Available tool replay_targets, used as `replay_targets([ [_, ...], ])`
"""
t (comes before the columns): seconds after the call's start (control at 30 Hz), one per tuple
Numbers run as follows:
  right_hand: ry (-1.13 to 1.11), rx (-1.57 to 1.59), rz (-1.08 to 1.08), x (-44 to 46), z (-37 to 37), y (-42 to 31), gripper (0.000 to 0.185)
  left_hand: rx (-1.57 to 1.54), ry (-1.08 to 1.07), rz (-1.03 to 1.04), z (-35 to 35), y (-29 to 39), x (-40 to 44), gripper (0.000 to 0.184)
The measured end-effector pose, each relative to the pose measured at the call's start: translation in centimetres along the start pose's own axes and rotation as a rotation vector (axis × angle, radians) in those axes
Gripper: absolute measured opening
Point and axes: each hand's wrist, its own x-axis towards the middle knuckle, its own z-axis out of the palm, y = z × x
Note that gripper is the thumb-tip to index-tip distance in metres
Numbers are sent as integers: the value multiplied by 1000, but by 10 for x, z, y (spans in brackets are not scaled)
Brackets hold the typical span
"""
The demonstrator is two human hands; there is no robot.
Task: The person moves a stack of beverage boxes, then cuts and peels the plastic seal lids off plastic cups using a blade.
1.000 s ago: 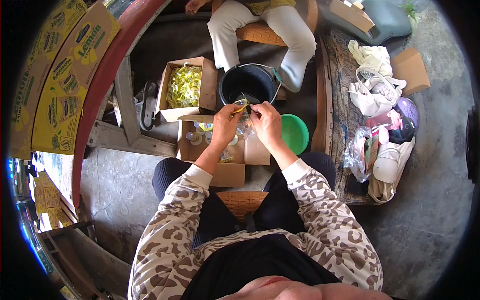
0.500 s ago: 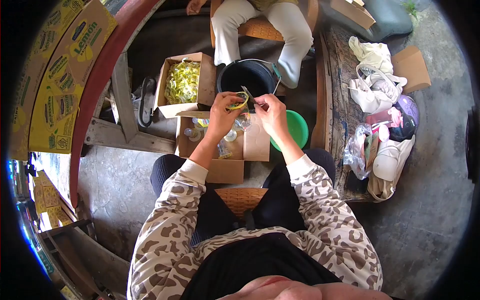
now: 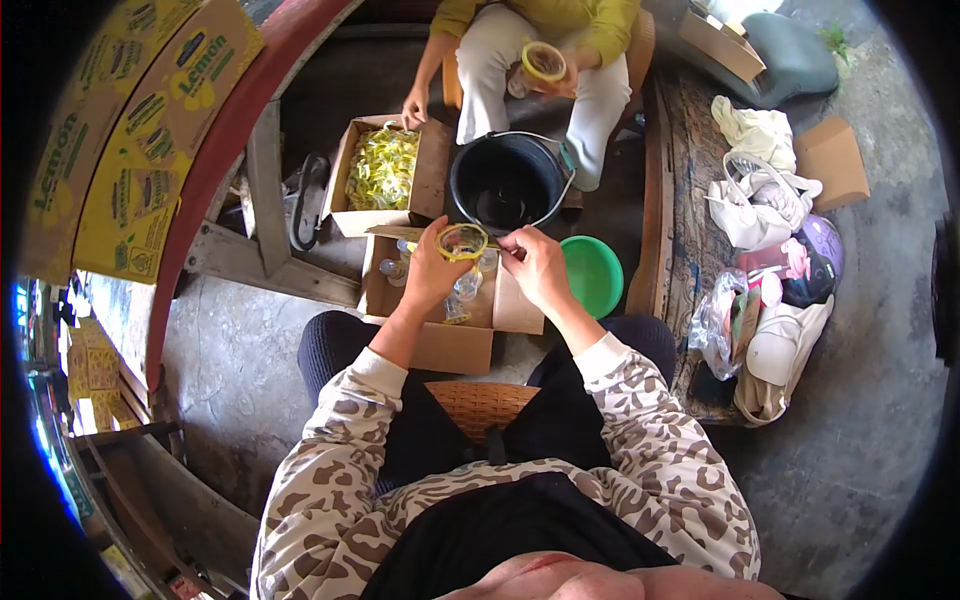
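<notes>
My left hand (image 3: pixel 430 272) is closed around a clear plastic cup with a yellow rim (image 3: pixel 462 241), its mouth tilted up toward me. Close by on the right, my right hand (image 3: pixel 538 268) pinches a thin, dark blade-like tool (image 3: pixel 493 241), its tip near the cup's rim. Below both hands lies an open cardboard box (image 3: pixel 478 318) with several clear cups (image 3: pixel 462 288) in it. Beyond them stands a black bucket (image 3: pixel 463 192) with dark contents that I cannot make out.
A cardboard box of yellow-and-clear strips (image 3: pixel 383 168) sits at back left, a green basin (image 3: pixel 598 278) at right. Opposite, a seated person (image 3: pixel 490 60) holds another yellow-rimmed cup (image 3: pixel 544 62). Bags (image 3: pixel 750 215) lie on the right bench; lemon cartons (image 3: pixel 150 140) are stacked left.
My left hand has turned the cup so its mouth faces up, and the blade has dropped lower beside it. The person opposite leans in, now showing a cup and a hand at the strip box.
</notes>
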Motion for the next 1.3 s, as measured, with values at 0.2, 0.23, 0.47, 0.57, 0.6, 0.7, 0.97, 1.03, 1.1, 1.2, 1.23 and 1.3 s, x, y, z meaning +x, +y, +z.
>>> replay_targets([
  [0.2,-3,-1,-54,-20,9,-6,11,-152,-18,-161,6,-3,-32,92],
  [0.23,18,-31,-72,-25,8,-7,11,-153,-17,-149,8,-3,-37,92],
  [0.47,50,-100,-101,-45,9,-18,13,-42,-38,-116,11,-15,-41,83],
  [0.57,72,-137,-109,-52,7,-25,13,-55,-59,-95,7,-16,-40,78],
  [0.6,89,-140,-104,-54,6,-26,14,-89,-75,-79,7,-16,-41,76],
  [0.7,108,-157,-103,-55,5,-26,16,-119,-110,-78,5,-10,-42,74],
  [0.97,112,-204,-140,-47,11,-21,19,-132,-174,-168,7,-18,-34,73],
  [1.03,102,-206,-153,-46,13,-18,20,-152,-180,-183,7,-19,-32,74],
  [1.1,118,-210,-157,-43,15,-20,19,-151,-175,-196,8,-20,-31,72],
  [1.2,125,-223,-162,-41,15,-17,17,-118,-158,-195,11,-19,-30,71],
  [1.23,117,-233,-159,-40,16,-15,16,-85,-148,-183,11,-19,-29,71],
  [1.3,105,-242,-145,-40,18,-12,15,-62,-155,-190,13,-22,-28,72],
])
